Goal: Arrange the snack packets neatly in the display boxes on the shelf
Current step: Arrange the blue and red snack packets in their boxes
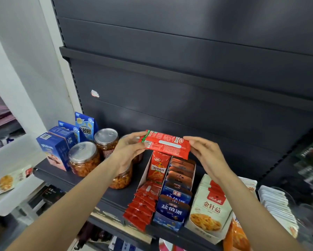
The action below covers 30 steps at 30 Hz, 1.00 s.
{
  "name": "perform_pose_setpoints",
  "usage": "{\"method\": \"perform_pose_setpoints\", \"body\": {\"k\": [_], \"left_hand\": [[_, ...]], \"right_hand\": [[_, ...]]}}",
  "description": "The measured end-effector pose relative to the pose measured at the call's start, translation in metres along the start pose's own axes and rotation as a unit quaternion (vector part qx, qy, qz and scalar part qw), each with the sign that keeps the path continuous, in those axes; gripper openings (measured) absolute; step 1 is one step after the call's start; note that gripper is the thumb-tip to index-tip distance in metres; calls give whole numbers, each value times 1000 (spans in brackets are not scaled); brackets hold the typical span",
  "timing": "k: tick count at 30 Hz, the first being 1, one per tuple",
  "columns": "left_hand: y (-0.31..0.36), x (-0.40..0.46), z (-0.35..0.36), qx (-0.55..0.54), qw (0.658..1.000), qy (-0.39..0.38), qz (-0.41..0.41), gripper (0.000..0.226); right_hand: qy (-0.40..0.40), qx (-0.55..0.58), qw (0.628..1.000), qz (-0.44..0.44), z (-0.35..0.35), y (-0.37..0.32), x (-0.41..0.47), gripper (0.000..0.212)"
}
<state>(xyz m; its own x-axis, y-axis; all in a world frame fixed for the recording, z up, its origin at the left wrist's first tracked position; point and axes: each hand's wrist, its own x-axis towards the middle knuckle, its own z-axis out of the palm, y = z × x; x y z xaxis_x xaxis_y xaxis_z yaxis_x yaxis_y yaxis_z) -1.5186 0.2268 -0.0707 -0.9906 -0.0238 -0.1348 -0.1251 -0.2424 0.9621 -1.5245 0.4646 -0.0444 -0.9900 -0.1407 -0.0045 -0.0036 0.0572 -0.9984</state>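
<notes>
Both hands hold a small stack of long red snack packets level above the shelf. My left hand pinches the stack's left end, and my right hand pinches its right end. Directly below stands the red display box with an upright back panel. Several matching red packets lie in a row in its front half. Right of it is a box of dark blue packets, then a box of pale packets with red tops.
Clear jars with foil lids and blue cartons stand on the left of the dark shelf. White packets sit at the far right. An upper shelf edge hangs overhead. A white rack stands on the left.
</notes>
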Motion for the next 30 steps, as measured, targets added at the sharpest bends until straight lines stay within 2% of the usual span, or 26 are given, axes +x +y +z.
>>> {"method": "perform_pose_setpoints", "body": {"k": [2, 6, 10, 13, 15, 17, 19, 22, 24, 27, 28, 30], "left_hand": [[3, -6, -1, 58, 997, -3, 57, 42], [4, -13, -4, 154, 976, -31, 150, 48], [1, -17, -4, 180, 966, -35, 184, 49], [-4, -14, -6, 128, 983, -29, 130, 43], [-8, -11, -6, 31, 998, -22, 46, 35], [-14, -7, -8, -16, 999, -17, -32, 31], [-19, -5, -9, -5, 995, -35, -89, 27], [-26, -1, -8, 45, 986, -51, -151, 20], [-34, 4, -8, 90, 983, -25, -161, 27], [-49, 9, -14, 273, 959, 15, -75, 28], [-54, 8, -16, 330, 943, 7, -41, 28], [-61, 5, -17, 377, 926, -35, -16, 32]], "right_hand": [[-13, -20, 1000, 11, 0, 3, -4, 23], [12, -9, 1000, 11, 2, 5, -4, 30], [18, -1, 1000, -1, 3, 7, -5, 26], [23, 14, 1000, -10, 4, 8, -5, 22], [3, 15, 1000, -21, 3, 8, -4, 28], [-18, -34, 998, -41, 2, 5, -6, 23], [-13, -104, 992, -75, 2, 7, -5, 19], [36, -194, 974, -108, 2, 14, -2, 9], [55, -222, 967, -116, 5, 19, 0, 7], [46, -287, 949, -124, 10, 25, 3, 13], [37, -313, 941, -122, 13, 28, 5, 16], [14, -359, 926, -118, 19, 37, 9, 20]]}}
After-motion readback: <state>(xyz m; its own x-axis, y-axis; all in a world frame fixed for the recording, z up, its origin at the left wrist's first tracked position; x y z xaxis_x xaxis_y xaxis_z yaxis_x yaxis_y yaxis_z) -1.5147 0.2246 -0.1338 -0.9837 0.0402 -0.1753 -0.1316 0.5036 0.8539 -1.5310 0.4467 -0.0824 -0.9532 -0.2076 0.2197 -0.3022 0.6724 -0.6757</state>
